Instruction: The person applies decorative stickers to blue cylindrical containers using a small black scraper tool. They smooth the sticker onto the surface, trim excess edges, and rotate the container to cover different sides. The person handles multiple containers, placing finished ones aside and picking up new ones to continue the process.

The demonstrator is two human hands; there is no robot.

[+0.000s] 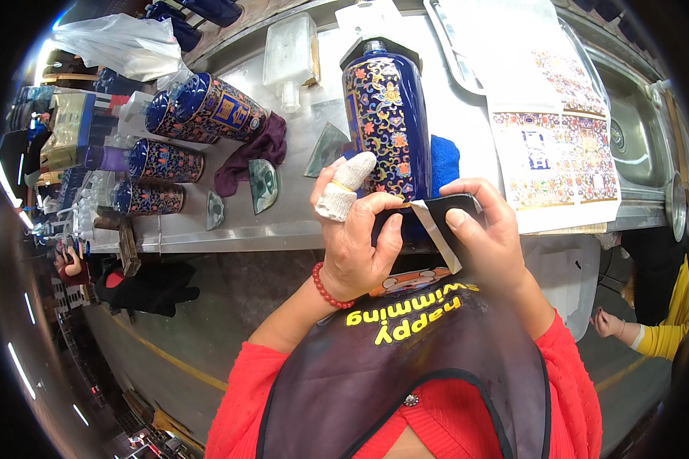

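A dark blue bottle (394,122) with a colourful floral pattern lies on the metal table, its neck pointing away from me. My left hand (358,237) is at its near end, fingers bent and close together; what they pinch, if anything, is hidden. A whitish cloth sleeve (348,183) covers one of its fingers. My right hand (491,233) grips a flat black piece with a pale edge (445,229) between thumb and fingers, beside the bottle's near right corner. Beneath the bottle's right side, a blue cloth (445,162) shows.
Printed floral sheets (559,164) lie to the right, before a metal sink (628,130). Decorated bottles (214,111) and a purple cloth (245,157) are at left. Glass-like pieces (263,186) lie near the table edge. Another person's hand (608,324) shows at right.
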